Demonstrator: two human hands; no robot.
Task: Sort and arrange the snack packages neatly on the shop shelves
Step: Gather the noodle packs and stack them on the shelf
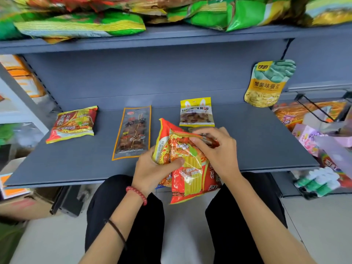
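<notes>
Left hand [152,168], head view: your thumb and fingers curl round a bundle of red-and-yellow packets [187,168], held over the front edge of the grey shelf [247,145]. Right hand [215,149] pinches the bundle's top. Step, as judged: sorting by kind. A similar red packet [73,123] lies far left on the shelf; the next move likely calls for separating one packet and laying it there, squared.
</notes>
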